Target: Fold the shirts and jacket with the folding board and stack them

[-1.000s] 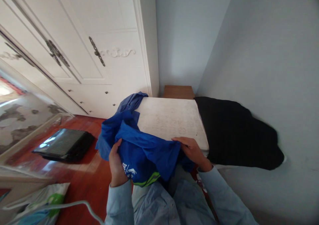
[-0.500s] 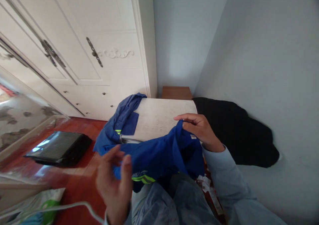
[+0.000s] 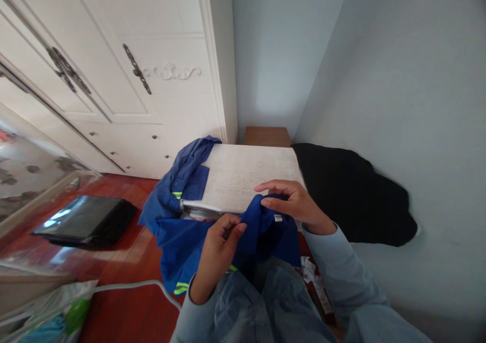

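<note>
A bright blue work garment (image 3: 178, 239) with yellow-green reflective strips lies bunched across my lap and hangs down on the left. My left hand (image 3: 220, 249) pinches its edge between thumb and fingertips. Farther right, my right hand (image 3: 294, 206) grips a raised fold near a small white label (image 3: 278, 218), index finger stretched out above the cloth. Just beyond both hands is a white board-like surface (image 3: 243, 173). Duller blue cloth (image 3: 190, 163) with a button drapes over its left corner; whether this joins the bright blue garment I cannot tell.
Black cloth (image 3: 349, 196) covers the right side, against the grey wall (image 3: 410, 95). A white wardrobe (image 3: 178, 44) stands ahead left. On the red floor (image 3: 129, 262) are a black plastic-wrapped package (image 3: 87, 221), a pale hose (image 3: 132, 284) and a plastic bag (image 3: 56, 315).
My left hand has moved right and taken hold of the garment's edge. The right hand has shifted slightly left and lower with its fold. More of the garment now hangs down on the left.
</note>
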`<state>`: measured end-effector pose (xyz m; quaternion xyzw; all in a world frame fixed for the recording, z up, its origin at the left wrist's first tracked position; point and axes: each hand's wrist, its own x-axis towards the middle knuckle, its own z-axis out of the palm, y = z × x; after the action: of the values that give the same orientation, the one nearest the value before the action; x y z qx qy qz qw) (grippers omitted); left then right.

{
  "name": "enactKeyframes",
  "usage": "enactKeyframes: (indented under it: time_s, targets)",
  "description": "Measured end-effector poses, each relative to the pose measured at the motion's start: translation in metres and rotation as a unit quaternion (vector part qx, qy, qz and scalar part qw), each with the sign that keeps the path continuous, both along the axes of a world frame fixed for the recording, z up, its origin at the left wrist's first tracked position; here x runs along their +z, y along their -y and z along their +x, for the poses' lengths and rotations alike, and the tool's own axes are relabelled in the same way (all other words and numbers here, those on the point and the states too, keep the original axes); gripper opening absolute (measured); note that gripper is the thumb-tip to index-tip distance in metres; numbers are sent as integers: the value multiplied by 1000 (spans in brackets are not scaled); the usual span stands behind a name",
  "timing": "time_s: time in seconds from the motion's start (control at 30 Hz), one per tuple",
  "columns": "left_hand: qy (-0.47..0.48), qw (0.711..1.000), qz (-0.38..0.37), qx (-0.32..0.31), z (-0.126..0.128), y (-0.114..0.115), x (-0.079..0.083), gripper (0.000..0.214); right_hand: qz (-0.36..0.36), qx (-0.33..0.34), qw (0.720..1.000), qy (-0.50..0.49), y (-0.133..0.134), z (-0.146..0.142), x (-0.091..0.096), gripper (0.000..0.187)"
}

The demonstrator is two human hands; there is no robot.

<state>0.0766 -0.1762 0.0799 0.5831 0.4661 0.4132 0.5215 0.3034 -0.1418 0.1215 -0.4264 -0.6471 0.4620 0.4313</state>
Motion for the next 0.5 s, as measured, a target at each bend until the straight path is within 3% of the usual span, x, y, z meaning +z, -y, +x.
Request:
enactKeyframes:
  time_s: [0.13, 0.17, 0.23, 0.27, 0.33, 0.37, 0.43, 0.5]
  targets:
    - [227, 958, -174, -36, -1, -7, -13, 42, -66, -1, 992, -107, -1, -1, -10, 50]
    - [241, 950, -192, -43, -1, -7, -16, 43, -85, 6, 988, -129, -1, 0, -14, 53]
    - [210, 962, -173, -25, 2, -7, -20, 41, -118, 26, 981, -154, -1, 1, -21, 59]
    - [171, 977, -127, 7, 3, -6, -20, 39, -130, 35, 978, -161, 0, 1, -25, 61]
    - [49, 993, 44, 95, 7, -2, -20, 41, -146, 51, 974, -166, 1, 0, -31, 61]
    - [-24, 981, 145, 126, 9, 0, -18, 45, -150, 57, 973, -168, 1, -1, -33, 61]
    - [-159, 932, 302, 125, 13, 3, -15, 51, -155, 66, 971, -170, 1, -3, -36, 60]
    - [-246, 891, 371, 88, 18, 3, -15, 47, -151, 69, 972, -166, 0, -5, -37, 61]
